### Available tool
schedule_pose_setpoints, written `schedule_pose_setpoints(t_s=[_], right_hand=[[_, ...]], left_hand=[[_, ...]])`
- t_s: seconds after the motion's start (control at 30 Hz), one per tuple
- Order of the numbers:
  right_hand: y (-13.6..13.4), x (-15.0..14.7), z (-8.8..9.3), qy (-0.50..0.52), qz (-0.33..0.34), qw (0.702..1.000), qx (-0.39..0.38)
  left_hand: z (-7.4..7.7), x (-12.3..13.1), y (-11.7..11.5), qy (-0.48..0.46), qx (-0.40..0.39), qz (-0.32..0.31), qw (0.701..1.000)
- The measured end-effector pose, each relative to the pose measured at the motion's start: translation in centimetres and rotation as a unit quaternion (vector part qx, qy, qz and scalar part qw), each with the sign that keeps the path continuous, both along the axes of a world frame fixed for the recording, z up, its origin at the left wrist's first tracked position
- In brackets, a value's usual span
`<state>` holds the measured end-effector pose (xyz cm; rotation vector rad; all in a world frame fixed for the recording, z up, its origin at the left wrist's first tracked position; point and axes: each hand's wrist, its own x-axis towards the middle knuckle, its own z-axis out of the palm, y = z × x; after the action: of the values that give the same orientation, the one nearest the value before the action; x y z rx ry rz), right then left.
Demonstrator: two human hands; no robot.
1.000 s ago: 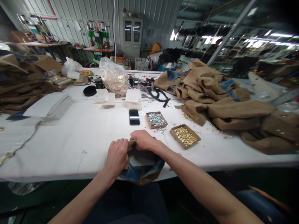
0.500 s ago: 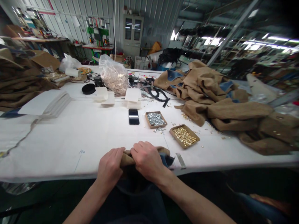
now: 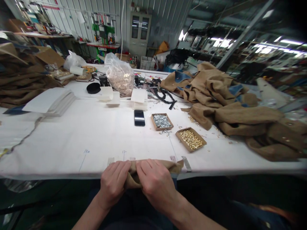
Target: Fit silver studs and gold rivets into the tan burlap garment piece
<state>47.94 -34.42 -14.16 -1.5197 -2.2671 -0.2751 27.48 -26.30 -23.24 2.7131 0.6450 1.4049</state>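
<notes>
A piece of brown fabric with some blue on it lies bunched over the front edge of the white table. My left hand is closed on its left part, fingers curled over the cloth. Close beside it, my right hand grips the same fabric, with only a narrow gap between the two hands. The fingertips and the underside of the cloth are hidden. Beyond the hands stand a small cardboard tray of gold-coloured studs and another tray of silver-coloured rings.
A black phone lies left of the trays. Brown garments are heaped on the right, more brown cloth on the left. Behind stands a clear plastic bag of small parts. Loose studs lie scattered near the trays.
Both hands have moved down toward me with the fabric, which now stretches flatter along the table edge. The camera view has shifted slightly.
</notes>
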Motion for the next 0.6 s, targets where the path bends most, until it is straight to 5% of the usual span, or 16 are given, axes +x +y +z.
schedule_pose_setpoints(t_s=[0.27,0.6], right_hand=[[0.1,0.6,2.8,0.005,-0.032,0.955,-0.294],[1.0,1.3,2.8,0.006,-0.018,0.949,-0.314]], left_hand=[[-0.2,-0.4,-0.3,0.029,0.009,-0.036,0.999],[-0.2,0.3,-0.3,0.048,-0.029,0.01,0.998]])
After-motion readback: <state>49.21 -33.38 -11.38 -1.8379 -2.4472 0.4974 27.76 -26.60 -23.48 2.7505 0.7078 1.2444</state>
